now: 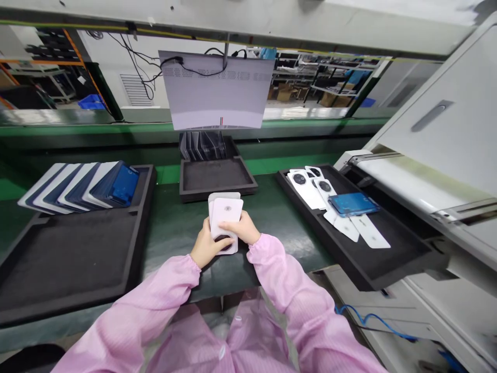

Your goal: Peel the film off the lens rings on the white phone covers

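— Holding what, exactly?
— A small stack of white cards (225, 220), fanned a little, above the green table (272, 212) just in front of the person. The left hand (205, 247) was wrapped around the lower end; the right hand (243, 229) pinched the right edge of the front card, fingers curled.
— And around them?
— A black tray (77, 259) sat to the left with a row of white and blue sheets (81, 186) leaning at its far end. Another tray (215, 178) lay straight ahead. The right tray (388, 248) held white cards (310, 189) and one blue piece (353, 203) lying on them.
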The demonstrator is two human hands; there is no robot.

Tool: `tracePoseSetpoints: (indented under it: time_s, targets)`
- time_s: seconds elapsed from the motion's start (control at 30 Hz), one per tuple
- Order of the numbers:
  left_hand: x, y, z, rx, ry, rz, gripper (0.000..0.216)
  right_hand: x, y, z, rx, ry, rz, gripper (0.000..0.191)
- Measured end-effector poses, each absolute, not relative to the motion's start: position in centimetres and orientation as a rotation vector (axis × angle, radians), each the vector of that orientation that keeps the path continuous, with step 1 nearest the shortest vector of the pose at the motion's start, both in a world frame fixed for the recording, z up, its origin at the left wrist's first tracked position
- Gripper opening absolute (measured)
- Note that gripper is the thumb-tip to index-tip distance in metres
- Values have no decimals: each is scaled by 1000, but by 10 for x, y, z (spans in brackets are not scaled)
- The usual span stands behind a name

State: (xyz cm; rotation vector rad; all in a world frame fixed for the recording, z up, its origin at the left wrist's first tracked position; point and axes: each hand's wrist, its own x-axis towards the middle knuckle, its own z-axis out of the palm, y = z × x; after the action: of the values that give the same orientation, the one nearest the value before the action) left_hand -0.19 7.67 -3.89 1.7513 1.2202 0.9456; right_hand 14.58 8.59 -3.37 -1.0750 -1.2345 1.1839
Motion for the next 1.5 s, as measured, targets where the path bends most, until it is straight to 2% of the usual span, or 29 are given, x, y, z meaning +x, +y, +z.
tracePoseSetpoints:
  time_s: [0.17,0.33,0.5,0.8,0.97,1.1,1.17,1.23,1.33,1.4,1.5]
  targets:
    - [-5,74,-39,1738,1175,997,58,143,75,-28,-1045,-1285,1162,41]
    - [-6,82,-42,1721,1135,959,69,140,77,-34,-1085,-1310,1187,44]
    - [-7,83,-42,1698,1128,938,63,139,78,-37,-1132,-1304,1164,42]
    - [-5,83,-42,1678,1137,932,65,138,79,-38,-1130,-1276,1169,46]
    - [-6,83,-42,1652,1111,900,62,142,79,-31,-1131,-1255,1153,61]
    - [-11,82,-28,1610,987,758,61,167,92,-1,-1125,-1241,1194,72]
    - [-17,80,-17,1578,869,631,58,183,101,16,-1149,-1291,1341,66]
    - [-24,77,-7,1536,746,485,55,194,105,26,-1169,-1363,1568,51]
    - [-35,73,0,1454,623,309,58,197,100,24,-1158,-1398,1868,35]
    - [-44,74,1,1385,585,272,61,193,90,15,-1135,-1342,1952,33]
    - [-55,83,1,1275,572,410,72,186,79,1,-1078,-1165,1888,35]
